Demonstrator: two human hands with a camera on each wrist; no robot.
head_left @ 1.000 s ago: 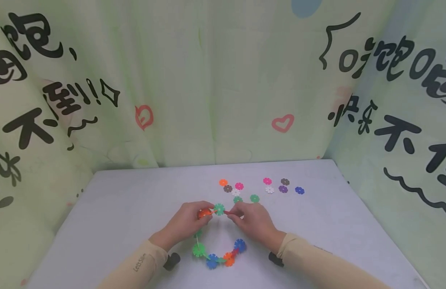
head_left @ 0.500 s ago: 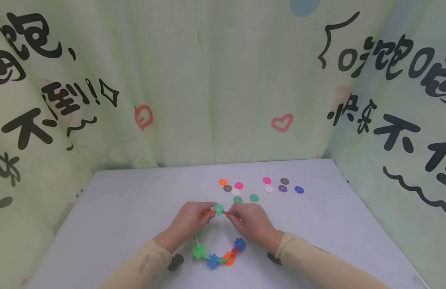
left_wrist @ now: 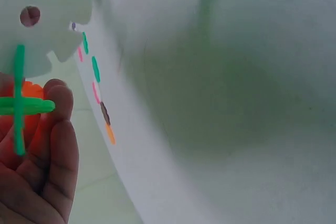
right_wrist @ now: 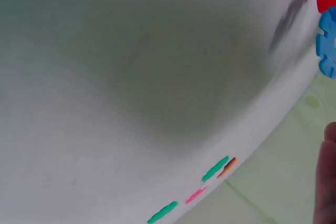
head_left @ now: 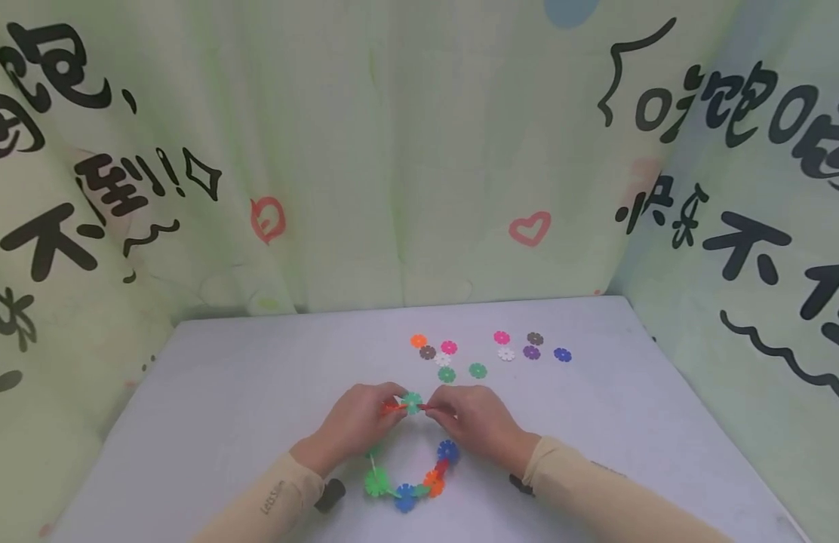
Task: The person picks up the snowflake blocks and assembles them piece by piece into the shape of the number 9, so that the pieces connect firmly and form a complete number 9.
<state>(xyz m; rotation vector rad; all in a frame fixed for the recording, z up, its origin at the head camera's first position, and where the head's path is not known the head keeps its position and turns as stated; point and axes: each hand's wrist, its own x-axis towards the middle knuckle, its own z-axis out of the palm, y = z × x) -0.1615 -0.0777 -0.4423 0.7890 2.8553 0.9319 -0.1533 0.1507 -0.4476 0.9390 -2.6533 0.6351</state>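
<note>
A chain of interlocked, notched flower-shaped plastic discs hangs between my hands in a loop. At its top is a teal disc [head_left: 412,403], joined on both sides. My left hand [head_left: 354,418] pinches the orange-red disc [left_wrist: 32,88] left of it, mostly covered by the fingers. My right hand [head_left: 480,416] pinches the red disc [head_left: 425,407] on the other side; only its edge shows. Lower in the loop are a bright green disc [head_left: 376,482], blue discs [head_left: 448,452] and an orange disc [head_left: 433,483]. The left wrist view shows a white disc [left_wrist: 58,51] close up.
Loose discs lie flat toward the back of the white table [head_left: 243,392], among them an orange one [head_left: 419,341], two green ones [head_left: 477,370], a purple one [head_left: 531,352] and a blue one [head_left: 563,354]. A printed curtain [head_left: 338,188] stands behind.
Both hands have come slightly lower in the head view, with the teal disc between them. The lower loop has swung a little. The loose discs have stayed in place.
</note>
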